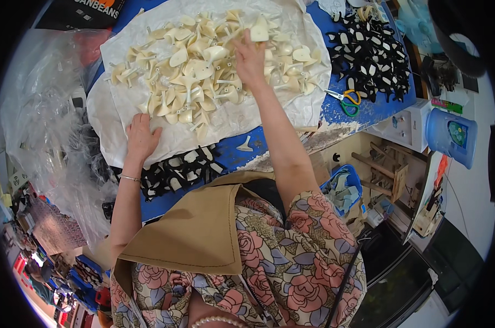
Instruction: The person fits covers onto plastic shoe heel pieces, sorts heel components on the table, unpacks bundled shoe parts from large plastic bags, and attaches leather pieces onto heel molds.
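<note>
A heap of cream-coloured plastic pieces (195, 68), each with a rounded flat blade and a thin stem, lies on a crumpled white sheet (108, 117). My right hand (250, 61) reaches over the far part of the heap. Its fingers are closed on one cream plastic piece (259, 29), blade showing beyond the fingertips; the grip is partly hidden. My left hand (142, 136) rests on the near left of the sheet, fingers out and thumb apart, holding nothing. A single pale stemmed piece (245, 144) lies on the blue table just in front of the sheet.
Many small black pieces with pale patches (370, 57) cover the table's far right. More black pieces (182, 169) lie near my body. Scissors with yellow and green handles (346, 100) sit right of the sheet. Clear plastic bags (50, 109) hang left; a blue basket (343, 191) stands lower right.
</note>
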Available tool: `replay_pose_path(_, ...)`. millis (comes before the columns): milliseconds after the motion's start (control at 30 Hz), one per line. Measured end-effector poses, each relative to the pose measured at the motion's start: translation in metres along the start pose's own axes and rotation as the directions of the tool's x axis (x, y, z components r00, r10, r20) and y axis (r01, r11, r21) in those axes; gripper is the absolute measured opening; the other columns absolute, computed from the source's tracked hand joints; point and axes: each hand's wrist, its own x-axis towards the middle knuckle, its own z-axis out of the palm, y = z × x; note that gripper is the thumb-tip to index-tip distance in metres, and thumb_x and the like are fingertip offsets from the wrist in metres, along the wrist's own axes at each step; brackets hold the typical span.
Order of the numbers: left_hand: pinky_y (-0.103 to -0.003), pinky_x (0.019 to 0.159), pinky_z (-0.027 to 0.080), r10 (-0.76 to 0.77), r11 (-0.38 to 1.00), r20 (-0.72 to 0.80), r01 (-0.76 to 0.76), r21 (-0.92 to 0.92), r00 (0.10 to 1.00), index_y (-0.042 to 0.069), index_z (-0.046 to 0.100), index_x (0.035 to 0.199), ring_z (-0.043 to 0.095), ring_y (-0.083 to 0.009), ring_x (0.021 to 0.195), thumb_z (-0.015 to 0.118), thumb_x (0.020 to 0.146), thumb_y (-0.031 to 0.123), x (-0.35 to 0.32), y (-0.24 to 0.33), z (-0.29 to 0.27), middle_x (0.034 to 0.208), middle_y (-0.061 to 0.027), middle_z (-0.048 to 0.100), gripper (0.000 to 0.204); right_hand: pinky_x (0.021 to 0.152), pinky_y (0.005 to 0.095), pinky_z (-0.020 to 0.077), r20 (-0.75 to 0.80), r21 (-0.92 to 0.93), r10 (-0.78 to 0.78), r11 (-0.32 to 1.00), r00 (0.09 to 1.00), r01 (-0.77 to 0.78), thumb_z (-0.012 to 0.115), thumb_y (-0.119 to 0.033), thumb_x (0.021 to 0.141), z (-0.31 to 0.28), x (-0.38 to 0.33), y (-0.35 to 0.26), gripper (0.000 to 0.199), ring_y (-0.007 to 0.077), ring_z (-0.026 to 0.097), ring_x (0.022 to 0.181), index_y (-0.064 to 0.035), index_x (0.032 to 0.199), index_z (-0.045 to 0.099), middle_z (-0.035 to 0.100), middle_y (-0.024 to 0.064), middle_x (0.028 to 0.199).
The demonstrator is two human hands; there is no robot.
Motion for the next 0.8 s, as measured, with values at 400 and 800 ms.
replay_pose_path(400,-0.042,0.086,0.035,0.028,1.0,-0.037,-0.029,-0.008,0.999,0.003,0.049,0.104,0.049,-0.0307,0.101,0.068,0.071,0.02,-0.001,-0.006,0.005,0.104,-0.0135,0.051,0.042,0.101,0.0552,0.0217,0.063,-0.112,0.097,0.99,0.993,-0.089,0.053,-0.007,0.075,-0.003,-0.029,-0.07,0.035,0.0365,0.042,0.117,-0.002,0.109,0.059,0.059,0.012,0.111)
replay_pose_path(800,-0.043,0.086,0.035,0.031,0.999,-0.034,-0.031,-0.015,0.999,0.002,0.05,0.104,0.05,-0.0313,0.101,0.068,0.071,0.019,-0.001,-0.005,0.005,0.104,-0.0138,0.052,0.041,0.098,0.0557,0.0268,0.149,0.152,0.124,0.977,0.981,-0.147,0.057,-0.005,0.077,-0.052,-0.049,-0.079,0.018,0.03,0.056,0.097,-0.0063,0.094,0.063,0.062,0.0127,0.1)
